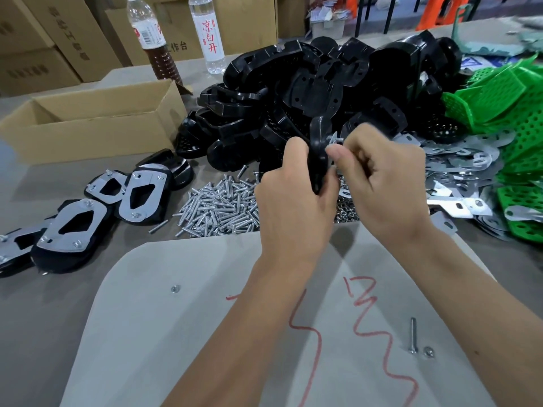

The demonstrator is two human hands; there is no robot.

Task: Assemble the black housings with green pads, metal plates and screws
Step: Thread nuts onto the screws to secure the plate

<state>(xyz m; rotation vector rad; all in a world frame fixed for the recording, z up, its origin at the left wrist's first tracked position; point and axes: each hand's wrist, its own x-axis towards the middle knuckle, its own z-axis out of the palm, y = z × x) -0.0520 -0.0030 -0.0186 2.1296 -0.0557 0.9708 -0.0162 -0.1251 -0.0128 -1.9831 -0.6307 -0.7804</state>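
Observation:
My left hand [291, 198] grips a black housing [318, 145] held on edge above the table. My right hand [382, 183] pinches a small metal part, a screw or nut [335, 140], against the housing's right face. Behind them lies a big heap of black housings [293, 92]. A pile of silver screws [220, 207] sits just left of my left hand, with small nuts [346, 211] under my hands. Metal plates [458, 171] and perforated green pads [505, 101] lie at the right. Several assembled housings with plates [73, 224] rest at the left.
A grey board with red scribbles [205, 333] lies in front, carrying a loose screw [412, 334] and nuts [175, 288]. An open cardboard box [88, 124] stands at the back left. Two bottles [210, 33] and stacked cartons [44, 39] stand behind.

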